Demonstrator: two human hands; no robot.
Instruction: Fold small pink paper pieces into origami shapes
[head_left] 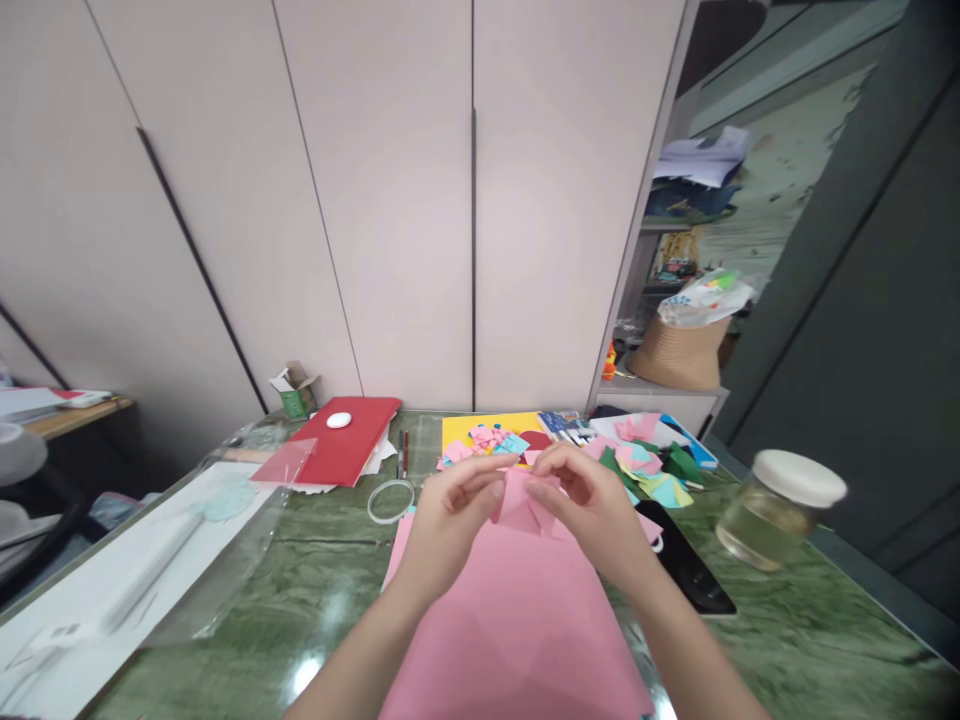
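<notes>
Between my two hands is a small folded piece of pink paper [523, 503], raised a little above a large pink sheet [510, 610]. My left hand [457, 505] pinches its left side between thumb and fingers. On the right side, my right hand [581, 490] grips it with thumb and bent fingers. Just beyond the hands, small pink and blue folded paper pieces [487, 436] lie on a yellow sheet [459, 430].
A red folder [345, 440] and a roll of clear tape [391, 502] are at the left. Coloured paper pieces [664, 488], a black tablet-like slab [686, 565] and a lidded jar of liquid [776, 510] stand right. A clear plastic sleeve [240, 570] covers the left side.
</notes>
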